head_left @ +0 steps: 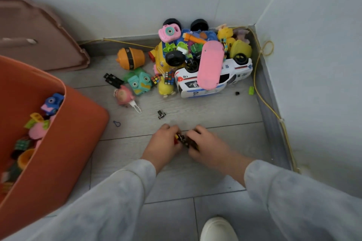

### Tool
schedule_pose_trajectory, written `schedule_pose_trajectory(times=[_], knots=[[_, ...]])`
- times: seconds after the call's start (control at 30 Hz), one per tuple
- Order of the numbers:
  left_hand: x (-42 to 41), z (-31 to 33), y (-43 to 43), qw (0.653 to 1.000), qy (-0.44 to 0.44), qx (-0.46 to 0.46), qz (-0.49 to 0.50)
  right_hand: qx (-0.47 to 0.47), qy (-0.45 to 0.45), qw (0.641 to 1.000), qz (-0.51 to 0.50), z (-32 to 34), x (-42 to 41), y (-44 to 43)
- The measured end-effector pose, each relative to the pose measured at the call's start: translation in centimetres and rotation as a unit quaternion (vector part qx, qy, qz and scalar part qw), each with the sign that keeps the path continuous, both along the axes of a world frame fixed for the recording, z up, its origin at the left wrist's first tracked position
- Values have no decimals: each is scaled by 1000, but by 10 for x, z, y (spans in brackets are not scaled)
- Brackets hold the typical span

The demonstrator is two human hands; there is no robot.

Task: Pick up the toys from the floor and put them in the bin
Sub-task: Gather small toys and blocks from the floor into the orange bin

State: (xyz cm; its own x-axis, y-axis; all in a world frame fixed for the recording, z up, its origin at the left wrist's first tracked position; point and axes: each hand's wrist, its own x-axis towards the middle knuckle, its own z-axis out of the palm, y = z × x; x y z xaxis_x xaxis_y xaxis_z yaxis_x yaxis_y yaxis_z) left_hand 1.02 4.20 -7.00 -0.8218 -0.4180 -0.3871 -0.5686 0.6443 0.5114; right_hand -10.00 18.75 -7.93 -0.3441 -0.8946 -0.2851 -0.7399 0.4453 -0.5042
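Observation:
Low on the grey floor, my left hand (164,143) and my right hand (203,145) meet, fingers curled around a cluster of small black, red and yellow toy pieces (183,140). The orange bin (64,129) stands at the left with several toys inside. In the corner lies a toy pile: a white police car (233,76), a pink oval case (210,64), a pink toy camera (169,32), a teal toy camera (140,83), an orange top (130,58), a pink doll (123,96). A small black part (161,114) lies just beyond my hands.
A yellow cable (260,92) runs along the skirting of both walls. A brown scalloped panel (39,37) leans at the back left. A small green brick (251,90) and a black bit (237,93) lie by the right wall. My white shoe (218,230) shows at the bottom.

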Motion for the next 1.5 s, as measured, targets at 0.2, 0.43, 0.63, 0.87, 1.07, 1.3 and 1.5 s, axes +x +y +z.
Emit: schedule_pose_trajectory(times=[0.2, 0.43, 0.63, 0.87, 1.07, 1.3, 1.5], knots=[[5, 30, -24, 1000, -3, -20, 24, 3, 5, 998, -66, 25, -25, 14], [21, 90, -59, 996, 51, -67, 40, -69, 25, 995, -65, 83, -31, -21], [44, 157, -90, 988, 93, -101, 74, -109, 45, 993, 7, 149, -20, -83], [93, 229, -141, 975, 106, -138, 136, -144, 33, 984, 98, 217, 28, -161], [155, 270, -180, 970, 39, -130, 201, -168, 8, 978, 127, 260, 80, -213], [183, 286, -212, 963, 48, -156, 216, -186, 18, 976, 115, 271, 134, -276], [201, 267, -225, 968, 88, -76, 221, -111, 77, 986, 95, 249, 155, -298]])
